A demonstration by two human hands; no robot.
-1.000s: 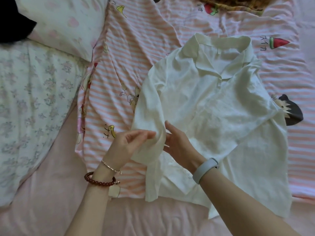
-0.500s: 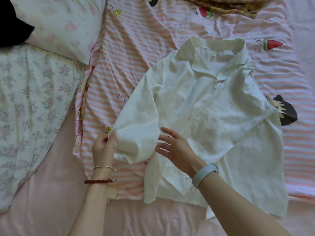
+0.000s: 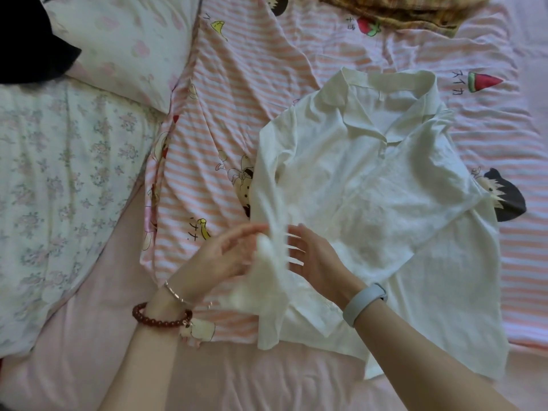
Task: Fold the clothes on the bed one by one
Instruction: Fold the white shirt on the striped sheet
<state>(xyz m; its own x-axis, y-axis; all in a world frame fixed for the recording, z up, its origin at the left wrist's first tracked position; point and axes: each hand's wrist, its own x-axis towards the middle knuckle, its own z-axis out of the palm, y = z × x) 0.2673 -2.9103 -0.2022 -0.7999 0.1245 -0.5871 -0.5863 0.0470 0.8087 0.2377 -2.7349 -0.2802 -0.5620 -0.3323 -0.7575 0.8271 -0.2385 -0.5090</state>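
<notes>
A white collared shirt (image 3: 385,203) lies spread face up on the pink striped blanket (image 3: 225,149) toward the right side of the bed (image 3: 89,366), collar toward the far edge; its sleeve (image 3: 268,232) hangs blurred between 2 hands; the left hand (image 3: 225,256) seems to pinch it, though motion blur leaves that unsure; the right hand (image 3: 314,256) has fingers spread beside it; a floral pillow (image 3: 127,46) sits at the far left corner.

The pink striped sheet (image 3: 237,120) bears Japanese katakana: "スイカ" (image 3: 457,83) beside a watermelon slice; "バナナ" (image 3: 194,231) beside a banana; other marks unreadable.
</notes>
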